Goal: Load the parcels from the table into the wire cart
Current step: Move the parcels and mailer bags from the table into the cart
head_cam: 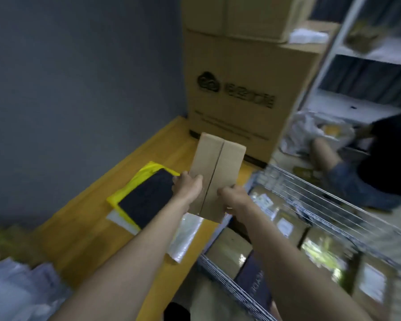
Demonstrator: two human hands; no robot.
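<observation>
Here both the left hand [187, 186] and right hand [232, 198] grip an unmarked cardboard parcel [218, 172]; nearby print blurs.

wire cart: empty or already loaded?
Loaded. The silver wire cart already holds several brown cardboard parcels with white labels, plus a dark box. How deep they stack: cannot tell.

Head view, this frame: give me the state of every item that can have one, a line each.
cardboard box: flaps shut, held above the table edge
left hand: grips the box's left side
right hand: grips the box's near right edge
wire cart: already loaded with parcels
yellow mailer: lying flat on the table
silver mailer: flat at the table edge
table: parcels left on it
</observation>
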